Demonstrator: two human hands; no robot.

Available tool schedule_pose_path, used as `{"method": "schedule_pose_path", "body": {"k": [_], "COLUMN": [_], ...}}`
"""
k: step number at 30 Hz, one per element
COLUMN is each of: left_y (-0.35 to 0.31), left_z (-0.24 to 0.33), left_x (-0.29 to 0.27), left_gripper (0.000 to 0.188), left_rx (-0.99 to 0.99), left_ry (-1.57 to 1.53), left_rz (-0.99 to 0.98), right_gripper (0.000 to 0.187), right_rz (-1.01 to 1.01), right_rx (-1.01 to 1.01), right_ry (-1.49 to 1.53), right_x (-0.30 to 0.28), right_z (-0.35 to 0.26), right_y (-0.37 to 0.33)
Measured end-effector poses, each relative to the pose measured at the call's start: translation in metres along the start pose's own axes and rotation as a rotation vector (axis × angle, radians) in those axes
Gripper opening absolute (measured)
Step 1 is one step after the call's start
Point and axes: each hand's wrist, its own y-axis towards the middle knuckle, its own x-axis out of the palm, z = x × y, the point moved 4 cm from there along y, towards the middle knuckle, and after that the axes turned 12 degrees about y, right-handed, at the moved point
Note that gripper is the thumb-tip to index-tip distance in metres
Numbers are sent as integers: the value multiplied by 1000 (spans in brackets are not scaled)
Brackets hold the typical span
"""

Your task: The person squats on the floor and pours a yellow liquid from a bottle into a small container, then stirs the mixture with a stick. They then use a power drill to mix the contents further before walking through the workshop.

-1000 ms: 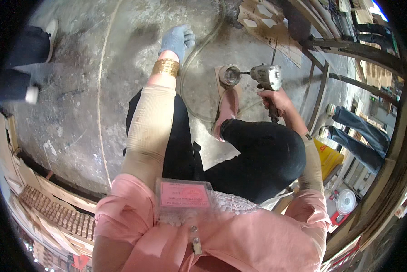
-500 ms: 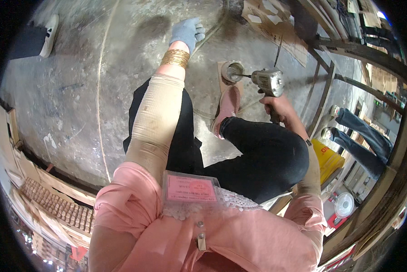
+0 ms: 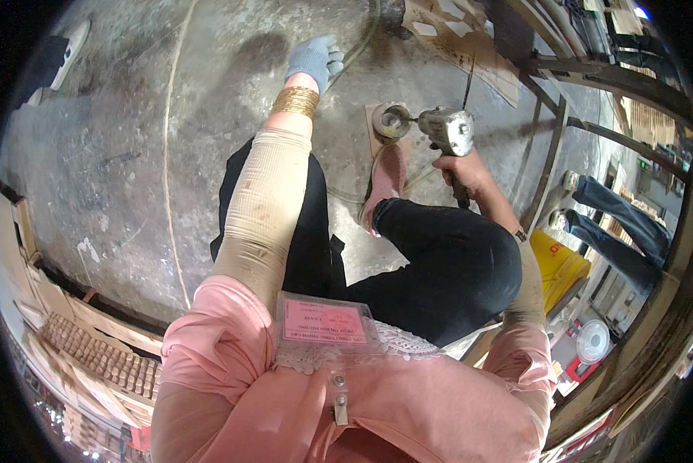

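Closer to the round can (image 3: 378,122) than half a second earlier, the scuffed grey power tool (image 3: 448,130) sat above the floor (image 3: 123,193), its dark handle clamped in the bare right hand (image 3: 467,173). The gloved left hand (image 3: 309,60) curled apart, contents unclear. Print covered a pink badge (image 3: 326,322); red lettering marked a yellow container (image 3: 551,275).

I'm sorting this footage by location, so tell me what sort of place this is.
Probably a woodworking workshop: rows of small brown wooden blocks, a silver metal handheld tool with a dark grip in the right hand, and a scuffed grey concrete floor.
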Motion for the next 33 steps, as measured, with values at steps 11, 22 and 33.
{"method": "schedule_pose_path", "body": {"k": [11, 22, 33], "left_y": [4, 3, 8], "left_z": [0, -2, -7], "left_x": [-2, 1, 0], "left_gripper": [22, 24, 23], "left_rx": [-5, -15, -14], "left_ry": [-26, -41, -9], "left_rz": [30, 13, 7], "right_gripper": [19, 12, 21], "right_rz": [-25, 10, -11], "right_rx": [37, 18, 15], "right_ry": [-55, -45, -46], "right_x": [0, -2, -6], "right_z": [-1, 2, 4], "right_y": [-3, 1, 0]}}
